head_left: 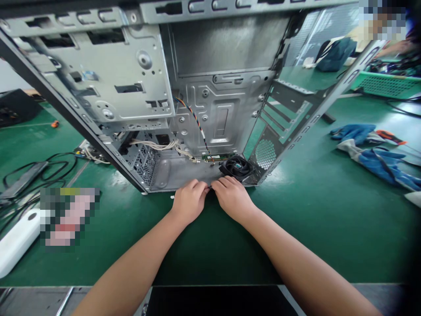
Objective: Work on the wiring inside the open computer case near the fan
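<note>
An open metal computer case (226, 44) stands on the green table in front of me. At its lower front edge my left hand (190, 199) and my right hand (232, 196) meet, both with fingers closed in a pinch. Between the fingertips shows a small dark thing, too small to name. Just behind my right hand, a black cooling fan (237, 166) lies on the case floor. A green memory module (215, 157) rests farther back. A multicoloured cable (196, 118) hangs down toward it from the drive cage (131, 79), and white wires (158, 144) run along the left.
Black cables and a power strip (24, 177) lie at the left, near a white device (21, 239). Blue gloves (378, 162) and an orange-handled tool (391, 137) are on the right. Beyond them stands a green basket (388, 85), with a person's arm near it.
</note>
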A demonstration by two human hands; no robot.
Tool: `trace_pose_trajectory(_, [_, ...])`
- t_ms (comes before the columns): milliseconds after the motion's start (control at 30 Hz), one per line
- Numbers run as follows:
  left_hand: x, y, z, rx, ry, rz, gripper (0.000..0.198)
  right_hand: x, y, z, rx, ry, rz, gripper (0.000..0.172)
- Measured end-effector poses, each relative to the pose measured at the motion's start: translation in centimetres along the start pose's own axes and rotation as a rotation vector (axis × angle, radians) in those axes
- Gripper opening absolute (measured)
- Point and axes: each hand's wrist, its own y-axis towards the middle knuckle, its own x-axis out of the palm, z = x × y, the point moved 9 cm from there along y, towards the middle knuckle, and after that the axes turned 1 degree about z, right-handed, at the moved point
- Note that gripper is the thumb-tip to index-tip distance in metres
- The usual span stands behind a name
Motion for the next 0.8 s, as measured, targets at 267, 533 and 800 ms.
trace_pose_trajectory(267, [-0.11,0.05,0.11,-0.007,0.006,-0.009,0.019,0.21,-0.08,0.1,-0.001,0.004,0.005,0.019])
trace_pose_trajectory(533, [-0.51,-0.01,0.43,0.034,0.004,0.023,0.016,0.14,-0.1,0.1,-0.002,0.001,0.016,0.018])
trace_pose_trajectory(800, [-0.27,-0.01,0.32,0.037,-0.008,0.028,0.016,0.21,-0.09,0.1,0.001,-0.002,0.001,0.017])
